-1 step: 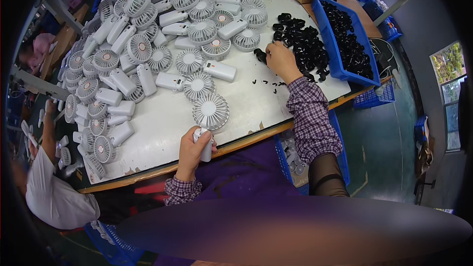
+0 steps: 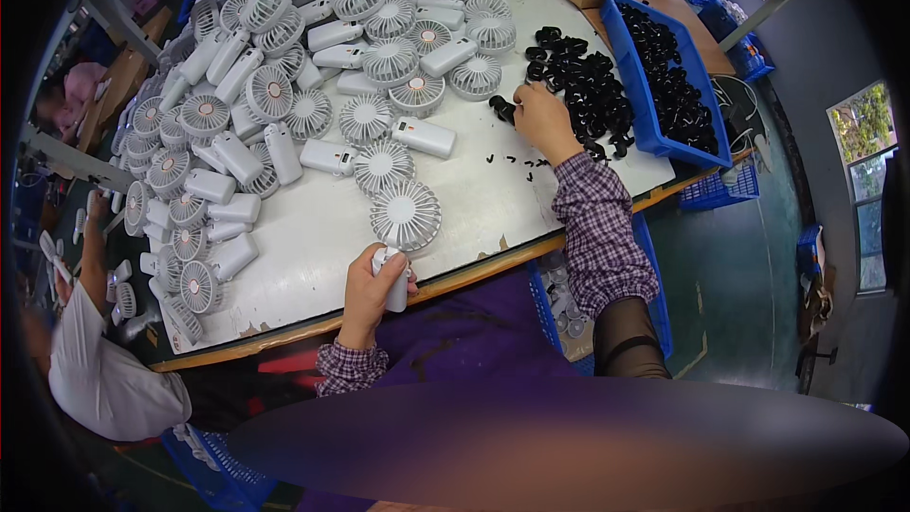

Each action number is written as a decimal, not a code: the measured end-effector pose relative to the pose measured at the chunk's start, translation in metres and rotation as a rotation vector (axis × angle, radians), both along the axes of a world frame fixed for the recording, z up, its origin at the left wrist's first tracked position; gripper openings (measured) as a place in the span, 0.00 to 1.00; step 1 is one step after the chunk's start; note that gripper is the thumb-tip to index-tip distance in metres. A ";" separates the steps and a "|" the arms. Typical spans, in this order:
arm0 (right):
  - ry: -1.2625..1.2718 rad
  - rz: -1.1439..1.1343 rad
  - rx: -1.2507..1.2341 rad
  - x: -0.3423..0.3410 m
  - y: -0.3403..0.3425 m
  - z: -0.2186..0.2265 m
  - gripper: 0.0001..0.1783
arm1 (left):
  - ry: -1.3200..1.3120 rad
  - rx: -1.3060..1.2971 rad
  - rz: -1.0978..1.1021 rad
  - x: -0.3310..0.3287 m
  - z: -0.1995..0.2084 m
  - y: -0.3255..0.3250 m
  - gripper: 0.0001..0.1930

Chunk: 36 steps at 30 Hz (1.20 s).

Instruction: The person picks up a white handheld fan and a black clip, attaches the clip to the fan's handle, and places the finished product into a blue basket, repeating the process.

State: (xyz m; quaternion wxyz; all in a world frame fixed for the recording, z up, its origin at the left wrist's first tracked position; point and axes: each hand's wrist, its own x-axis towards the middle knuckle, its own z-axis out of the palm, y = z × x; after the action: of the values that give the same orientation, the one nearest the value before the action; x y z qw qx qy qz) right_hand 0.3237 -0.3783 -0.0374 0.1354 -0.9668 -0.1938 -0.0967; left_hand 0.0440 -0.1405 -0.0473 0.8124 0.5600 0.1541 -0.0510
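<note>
Evidently, the left hand (image 2: 370, 292) held a fan (image 2: 406, 215) by its handle (image 2: 396, 298) — the right hand (image 2: 542, 118) touched a black part (image 2: 500, 108), its grip hidden — where a light pinch probably suited best.

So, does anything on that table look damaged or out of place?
The white table top looks chipped along its front edge, showing brownish patches. A few small black bits lie scattered, apart from the black pile.

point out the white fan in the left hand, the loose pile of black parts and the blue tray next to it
White fan (image 2: 406, 215): head view, on its round grille.
Pile of black parts (image 2: 595, 100): head view, near its middle.
Blue tray (image 2: 641, 104): head view, on the wall facing the pile.
</note>
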 end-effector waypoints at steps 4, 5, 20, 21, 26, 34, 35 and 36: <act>-0.018 0.000 0.069 -0.029 0.006 0.013 0.09 | -0.018 0.010 -0.008 0.000 0.002 0.001 0.13; -0.014 0.014 0.055 -0.032 0.008 0.015 0.09 | -0.013 0.011 -0.003 0.000 0.003 0.000 0.13; 0.287 -0.139 0.346 0.002 0.004 0.000 0.12 | -0.008 0.033 -0.005 0.000 0.001 -0.001 0.13; 0.300 -0.122 0.276 0.001 0.006 0.003 0.11 | -0.005 0.037 -0.006 0.000 0.002 -0.001 0.13; 0.309 -0.003 0.421 0.002 -0.001 0.016 0.07 | -0.004 0.035 -0.011 0.002 0.002 0.001 0.13; 0.811 -0.090 1.015 -0.018 -0.025 0.041 0.05 | -0.031 0.013 -0.004 -0.002 -0.002 -0.001 0.12; 0.781 -0.115 0.881 -0.027 -0.020 0.034 0.05 | -0.034 0.012 -0.011 0.000 0.001 0.000 0.12; 0.888 -0.093 0.911 -0.033 -0.017 0.034 0.05 | -0.001 0.009 -0.016 0.001 0.002 0.000 0.12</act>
State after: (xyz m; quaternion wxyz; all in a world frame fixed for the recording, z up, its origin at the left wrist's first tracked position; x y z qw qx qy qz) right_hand 0.2909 -0.3948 -0.0032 0.5961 -0.7676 -0.0164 0.2348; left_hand 0.0447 -0.1404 -0.0456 0.8096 0.5648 0.1495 -0.0566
